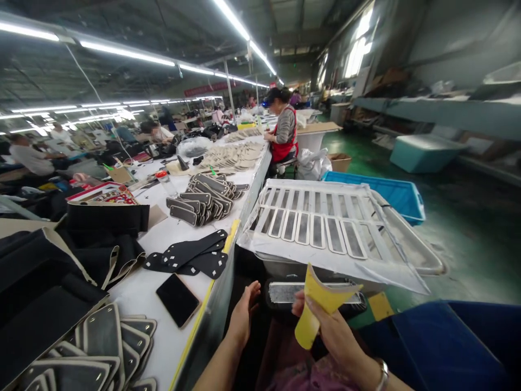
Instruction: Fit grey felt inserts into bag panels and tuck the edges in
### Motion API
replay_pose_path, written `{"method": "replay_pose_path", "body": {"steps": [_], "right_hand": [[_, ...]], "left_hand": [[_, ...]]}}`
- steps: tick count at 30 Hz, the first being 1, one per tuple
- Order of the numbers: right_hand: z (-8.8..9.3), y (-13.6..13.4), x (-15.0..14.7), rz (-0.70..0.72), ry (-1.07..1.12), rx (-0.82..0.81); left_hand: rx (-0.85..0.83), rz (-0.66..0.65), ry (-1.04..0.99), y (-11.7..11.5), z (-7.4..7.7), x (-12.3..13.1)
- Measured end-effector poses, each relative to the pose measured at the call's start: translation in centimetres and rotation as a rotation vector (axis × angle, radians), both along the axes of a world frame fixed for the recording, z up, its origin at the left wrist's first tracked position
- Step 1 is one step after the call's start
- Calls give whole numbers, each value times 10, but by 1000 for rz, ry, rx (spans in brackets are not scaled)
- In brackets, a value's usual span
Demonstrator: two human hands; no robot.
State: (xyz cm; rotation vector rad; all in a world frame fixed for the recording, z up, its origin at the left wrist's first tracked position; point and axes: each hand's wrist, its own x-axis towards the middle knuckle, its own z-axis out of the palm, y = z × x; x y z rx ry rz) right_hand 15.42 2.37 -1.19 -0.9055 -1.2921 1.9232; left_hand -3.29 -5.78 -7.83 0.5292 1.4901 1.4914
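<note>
My right hand [331,331] is closed on a curled yellow paper strip [315,309] low in the middle of the view. Just behind it lies a black-edged piece with a silvery mesh middle [285,292]. My left hand [244,315] rests to the left of that piece with its fingers stretched out, holding nothing. In front of both hands a white tray [423,260] carries a sheet of pale framed mesh strips [313,222] under clear plastic.
A long white worktable [171,228] runs up the left with black cut pieces [191,255], stacked trimmed pieces [203,198], a dark phone [178,300] and black fabric. A person in a red vest [283,130] sits further along. Blue crates [391,193] stand on the green floor.
</note>
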Motion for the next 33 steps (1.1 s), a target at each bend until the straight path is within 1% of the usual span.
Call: {"method": "replay_pose_path", "body": {"steps": [2,4,7,10,13,16,19,20,22,23,24,25,27,28,30,31,32,33], "right_hand": [[8,5,-22,-16,104,80],[10,9,-48,-37,151,164],[4,11,-78,-16,120,235],[-9,12,-92,60,70,244],[-22,13,-95,84,30,250],[-30,13,-97,107,-5,289],[-28,10,-98,155,-13,369],[-26,9,-98,171,-15,395],[-20,8,-96,194,-34,435],[-18,9,-93,191,-50,446],[-15,12,-89,186,-63,435],[-12,15,-81,169,-65,405],[-7,23,-56,105,-41,311],[-4,28,-38,61,-28,258],[0,38,7,-36,-56,138],[1,44,32,-78,-104,74],[1,50,57,-127,-175,-20],[1,56,82,-169,-206,-67]], "left_hand": [[74,9,-92,-8,-5,7],[166,6,-167,-10,-6,15],[257,-5,-192,-6,-4,22],[289,-41,-140,-4,-1,24],[268,-28,-64,-2,4,25],[178,6,-10,3,10,27],[62,53,31,7,12,29],[29,61,33,8,11,29],[-9,34,32,8,4,27],[-32,-21,37,9,-1,24],[-18,-108,74,11,-6,20],[9,-160,167,14,-11,16],[-4,-283,485,22,-14,5],[-35,-350,677,27,-12,1],[-136,-495,1020,38,-1,-2],[-197,-562,1151,44,7,-1],[-242,-629,1253,50,15,4],[-267,-691,1327,57,23,11]]}}
